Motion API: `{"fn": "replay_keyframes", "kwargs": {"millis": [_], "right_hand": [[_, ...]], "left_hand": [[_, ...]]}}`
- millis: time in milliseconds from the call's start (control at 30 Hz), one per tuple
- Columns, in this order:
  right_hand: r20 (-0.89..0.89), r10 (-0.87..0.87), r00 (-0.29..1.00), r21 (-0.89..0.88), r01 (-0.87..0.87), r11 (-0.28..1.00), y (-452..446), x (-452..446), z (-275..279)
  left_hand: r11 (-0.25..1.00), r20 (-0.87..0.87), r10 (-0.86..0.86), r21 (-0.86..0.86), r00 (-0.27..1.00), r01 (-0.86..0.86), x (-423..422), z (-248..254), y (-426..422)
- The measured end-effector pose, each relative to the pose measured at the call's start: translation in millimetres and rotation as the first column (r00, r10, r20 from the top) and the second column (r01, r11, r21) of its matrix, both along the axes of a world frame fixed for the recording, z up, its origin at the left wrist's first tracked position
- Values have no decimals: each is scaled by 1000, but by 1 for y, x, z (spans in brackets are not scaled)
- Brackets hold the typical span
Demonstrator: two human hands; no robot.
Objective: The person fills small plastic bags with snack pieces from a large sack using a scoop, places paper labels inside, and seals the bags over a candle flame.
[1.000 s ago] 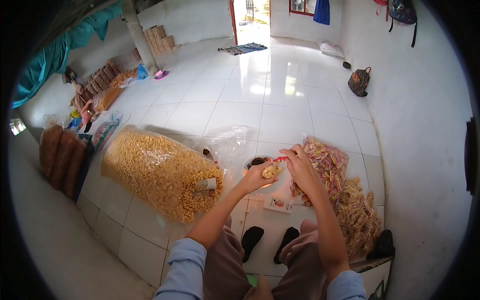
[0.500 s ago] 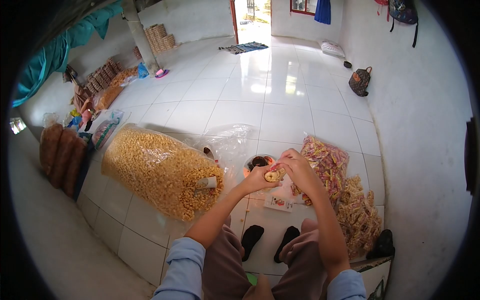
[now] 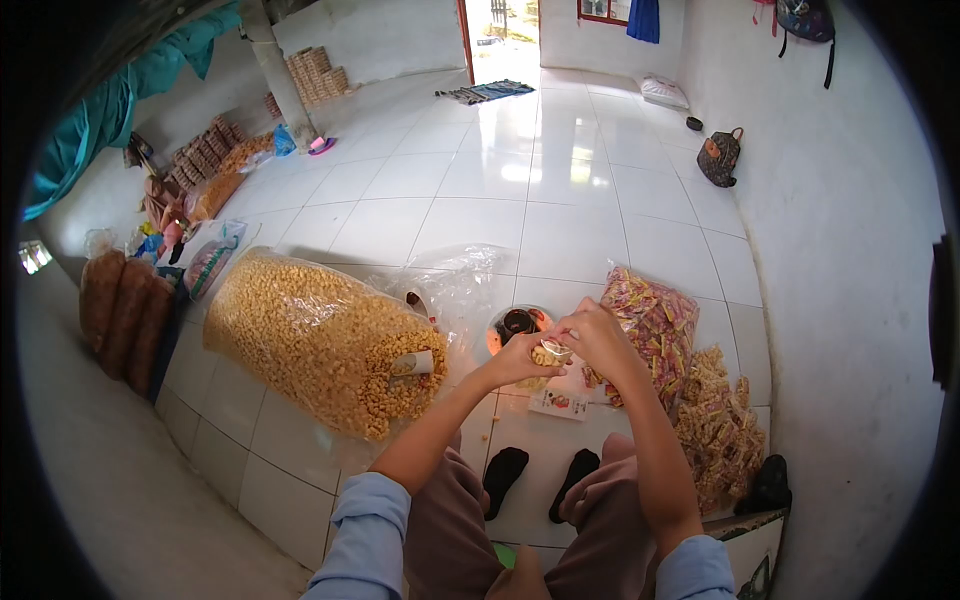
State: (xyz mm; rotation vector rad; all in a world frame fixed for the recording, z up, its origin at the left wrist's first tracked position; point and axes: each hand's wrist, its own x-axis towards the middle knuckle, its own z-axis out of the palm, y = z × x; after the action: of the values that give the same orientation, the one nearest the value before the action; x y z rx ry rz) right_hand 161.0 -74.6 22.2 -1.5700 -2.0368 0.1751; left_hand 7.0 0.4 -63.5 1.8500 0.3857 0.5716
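Note:
A small clear plastic bag of yellow puffed snack [image 3: 549,354] is held up between my hands. My left hand [image 3: 517,362] wraps round its side. My right hand [image 3: 592,334] pinches the top edge of the bag; its fingertips are partly hidden. Just behind the hands sits a round orange-rimmed container with something dark in it [image 3: 519,322]. A printed white card or packet [image 3: 558,403] lies on the floor below my hands. To the left, a large clear sack of yellow snack [image 3: 310,325] lies on its side, with a paper scoop or cup [image 3: 412,364] in its mouth.
On the right are a bag of red and yellow sachets [image 3: 652,325] and a heap of filled small packets [image 3: 715,440]. Brown sacks [image 3: 125,310] stand at the left. Further off are a pillar [image 3: 280,75], a mat [image 3: 487,92] and a backpack [image 3: 719,158].
The small bag has turned slightly in my hands, and its clear top film now shows more. My right fingers have shifted a little along its edge.

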Motion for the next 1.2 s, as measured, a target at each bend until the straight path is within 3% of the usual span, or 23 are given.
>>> {"fn": "replay_keyframes", "kwargs": {"millis": [167,233,300,333,533,633,767,900,967,1033,1167,1200], "right_hand": [[-47,61,997,-58,-64,996,2,7,-10],[-312,47,949,-11,-53,999,3,10,-8],[-358,46,932,-42,-66,997,0,9,-1],[-407,44,912,-70,-79,994,-1,9,1],[-228,121,966,-18,-129,992,1,-1,-4],[-303,68,951,98,-40,994,3,-2,-5],[-352,143,925,117,-108,987,6,-2,-10],[-305,41,952,-24,-51,998,6,-4,-13],[-292,-21,956,-49,6,999,6,-4,-12],[-340,50,939,53,-34,998,5,-4,-10],[-386,42,922,222,49,974,13,5,-20],[-598,22,801,117,61,991,16,7,-26]], "left_hand": [[1000,-33,-12,-14,999,11,-1,6,0],[1000,-56,-16,3,998,16,-2,9,1],[970,73,-71,-229,995,86,-2,13,-1],[970,74,-72,-229,995,87,-2,17,-2],[996,19,5,-95,1000,-3,-2,8,7],[986,73,-14,-166,997,26,-2,13,5],[950,91,-73,-296,993,97,-4,21,1],[898,62,-70,-432,996,90,-6,23,0],[914,65,-68,-397,996,88,-7,21,2],[929,70,-67,-359,995,88,-7,21,2],[901,63,139,-421,988,-99,-5,17,6],[865,94,232,-475,968,-161,-4,20,6]]}}
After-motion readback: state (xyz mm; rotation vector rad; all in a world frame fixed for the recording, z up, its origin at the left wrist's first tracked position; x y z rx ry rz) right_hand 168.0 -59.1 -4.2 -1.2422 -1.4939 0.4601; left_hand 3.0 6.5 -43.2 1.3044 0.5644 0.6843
